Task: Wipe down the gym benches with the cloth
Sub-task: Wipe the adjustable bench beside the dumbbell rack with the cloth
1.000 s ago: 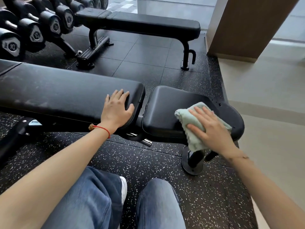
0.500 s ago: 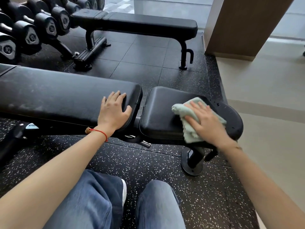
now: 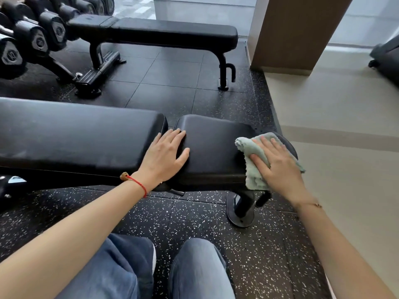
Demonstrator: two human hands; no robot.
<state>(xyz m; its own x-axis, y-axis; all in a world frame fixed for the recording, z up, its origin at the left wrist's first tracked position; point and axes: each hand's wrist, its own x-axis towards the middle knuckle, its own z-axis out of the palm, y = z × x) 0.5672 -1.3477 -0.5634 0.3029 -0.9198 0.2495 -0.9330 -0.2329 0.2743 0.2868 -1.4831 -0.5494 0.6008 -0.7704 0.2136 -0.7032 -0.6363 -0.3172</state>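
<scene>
A black padded bench lies across in front of me, with a long back pad (image 3: pixel 75 134) on the left and a short seat pad (image 3: pixel 213 145) on the right. My right hand (image 3: pixel 278 167) presses a pale green cloth (image 3: pixel 251 169) flat against the seat pad's right end; the cloth hangs over the near edge. My left hand (image 3: pixel 166 154) rests flat, fingers apart, across the gap between the two pads, holding nothing. A second black bench (image 3: pixel 155 35) stands further back.
A rack of black dumbbells (image 3: pixel 32 39) runs along the far left. A brown pillar (image 3: pixel 295 33) rises at the back right, beside a beige floor (image 3: pixel 336 130). The bench's round foot (image 3: pixel 240 212) stands on speckled black rubber matting. My jeans-clad knees (image 3: pixel 194 268) are at the bottom.
My left hand has slid right from the back pad's end onto the gap and seat pad. My right hand and cloth have shifted toward the seat's right end.
</scene>
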